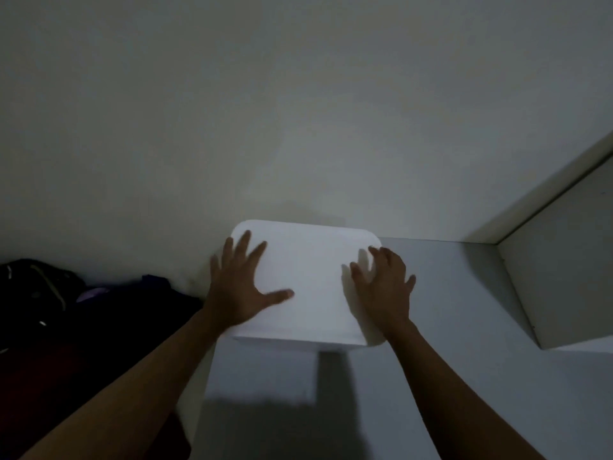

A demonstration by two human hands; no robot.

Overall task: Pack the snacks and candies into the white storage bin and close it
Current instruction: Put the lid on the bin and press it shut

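Bin: the white storage bin (282, 340) was seen from above on the pale surface (447, 310), at its far left part, with the far side set against the wall (298, 111).
Lid: the lid (311, 260) was laid flat over the whole top of the bin, so the contents were hidden.
Left hand: the left hand (242, 293) was laid palm down on the left half of the lid; its fingers (244, 244) were held straight and spread wide, the thumb stretched toward the middle, and nothing was gripped.
Right hand: the right hand (384, 287) was placed on the right half of the lid; its fingers (376, 252) were loosely bent with the tips touching the lid, and nothing was clasped.
Gap between hands: a bare, brightly lit strip of lid was left between the two hands.
Left of the bin: a dark heap of cloth and straps (49, 293) was piled against the wall, beyond the left edge of the surface; what it was made of could not be told in the dim light.
Right of the bin: a white upright panel (564, 277) was set well apart from the bin, at the right end of the surface.
Near side: a dark shadow (331, 376) was cast on the surface just in front of the bin, between the two forearms.
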